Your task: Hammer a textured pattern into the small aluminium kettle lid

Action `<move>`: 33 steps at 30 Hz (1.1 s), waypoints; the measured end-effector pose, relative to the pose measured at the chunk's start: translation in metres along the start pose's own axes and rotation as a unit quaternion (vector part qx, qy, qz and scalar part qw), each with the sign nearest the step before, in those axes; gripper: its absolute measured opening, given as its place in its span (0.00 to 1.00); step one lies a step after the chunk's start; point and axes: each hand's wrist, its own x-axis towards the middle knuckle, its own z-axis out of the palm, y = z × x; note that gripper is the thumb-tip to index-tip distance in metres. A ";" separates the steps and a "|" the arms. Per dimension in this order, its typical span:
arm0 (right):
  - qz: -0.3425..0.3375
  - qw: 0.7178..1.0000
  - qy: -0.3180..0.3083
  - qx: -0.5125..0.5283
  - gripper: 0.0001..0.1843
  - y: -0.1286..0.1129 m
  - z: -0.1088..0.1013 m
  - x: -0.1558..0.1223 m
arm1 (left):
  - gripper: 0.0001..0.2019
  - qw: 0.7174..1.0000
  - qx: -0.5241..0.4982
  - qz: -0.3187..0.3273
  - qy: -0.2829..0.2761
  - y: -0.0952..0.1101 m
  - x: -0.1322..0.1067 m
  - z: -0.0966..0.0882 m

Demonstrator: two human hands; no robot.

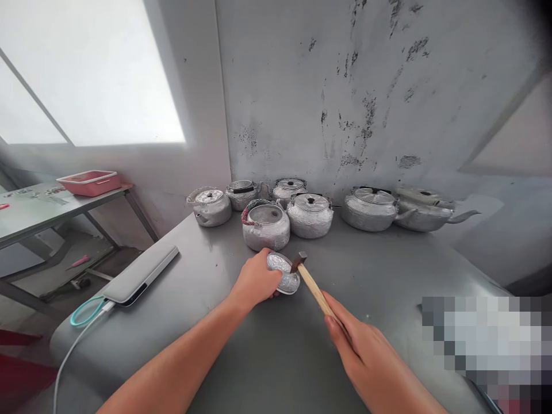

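My left hand (261,277) grips a round, dented metal kettle lid (288,280) by its edge and tilts it above the table. In my right hand (351,339) is a hammer (317,292) with a pale wooden handle. Its dark metal head is at the lid's right side; whether it touches the lid I cannot tell. Just beyond the lid stands a lidless, dented kettle (266,233) with a red and green wrapped handle. A lidded kettle (310,217) stands close on its right.
Several more kettles line the wall, one of them (370,213) at right. On the table's left lies a grey power bank (140,276) with a white cable. A pink basket (91,183) rests on a side table (47,215). A blurred patch (487,339) covers the right edge.
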 end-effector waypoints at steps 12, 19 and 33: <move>-0.015 0.999 0.000 -0.038 0.28 0.010 0.005 0.004 | 0.23 0.992 0.051 0.060 0.096 -0.005 0.001 0.005; -0.016 0.999 0.010 -0.030 0.29 0.008 0.005 0.004 | 0.26 0.998 0.010 0.020 0.053 0.003 -0.004 0.006; -0.003 1.000 -0.002 0.002 0.28 -0.005 -0.002 -0.003 | 0.24 0.999 -0.036 -0.008 0.019 -0.002 0.001 0.007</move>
